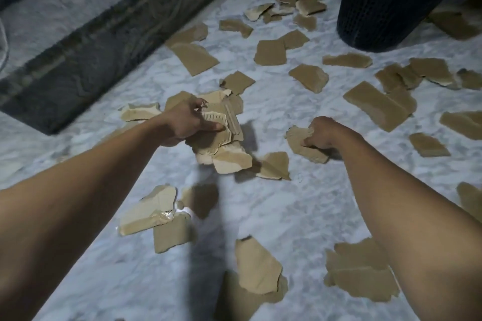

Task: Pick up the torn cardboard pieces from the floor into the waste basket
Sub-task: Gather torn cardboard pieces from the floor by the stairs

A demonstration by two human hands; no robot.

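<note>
While the left hand (187, 120) clamps its stack (224, 148) and the right hand (327, 133) curls round a piece (300, 142), merge the 2 loads (corners slip easily) before reaching the far-right basket (386, 8).

The floor (300, 216) is looking like white-grey veined marble, smooth and giving off a soft sheen. The cardboard pieces (270, 52) are showing matt brown paper faces, their rough torn edges baring a paler inner layer. Those gripped in the left hand (187, 122) are baring ribbed corrugation. On a near-left piece, clear tape (164, 216) is shining glossy. The waste basket (386, 8), far right, is appearing as dark matt mesh.
</note>
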